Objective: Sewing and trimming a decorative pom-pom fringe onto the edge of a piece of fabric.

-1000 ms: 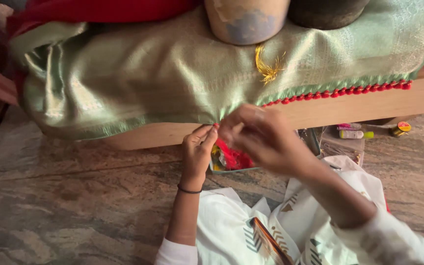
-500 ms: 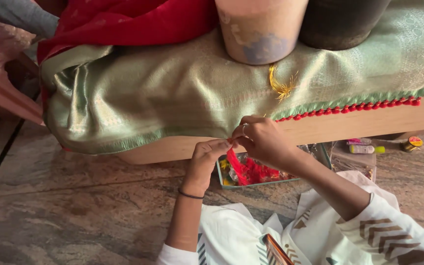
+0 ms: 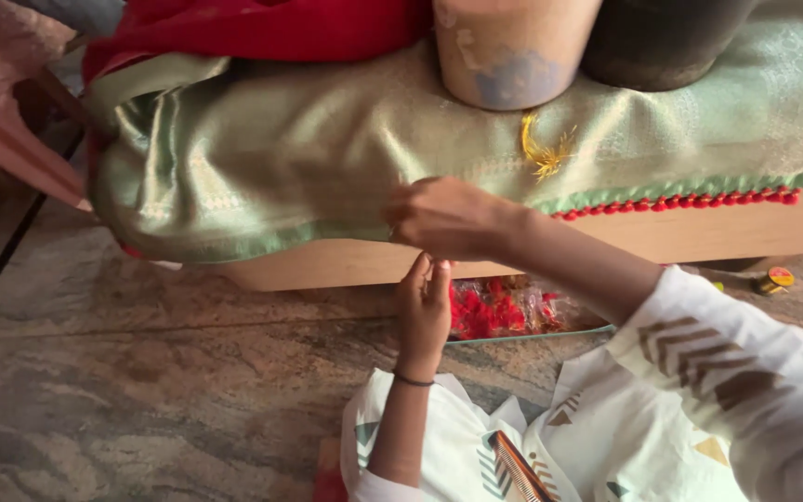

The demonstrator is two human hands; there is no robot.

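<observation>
While my right hand (image 3: 448,218) pinches green silk cloth's (image 3: 327,158) hem, left hand (image 3: 423,307) below, fingers together, holding unclear, red tassels (image 3: 490,311) beside.

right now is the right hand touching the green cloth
Touching. In the head view the right hand lies against the hanging edge of the green cloth, fingers pressed on it with no gap.

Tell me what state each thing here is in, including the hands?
Green silk cloth: draped over the wooden edge, red tassels along part of its hem.
Right hand: closed, pinching the cloth's hem.
Left hand: raised just under the right hand, fingers together.
Clay pot: upright on the cloth.
Dark pot: upright beside it.
Tray of red tassels: lying on the floor, uncovered.
Comb: lying on the lap.
</observation>
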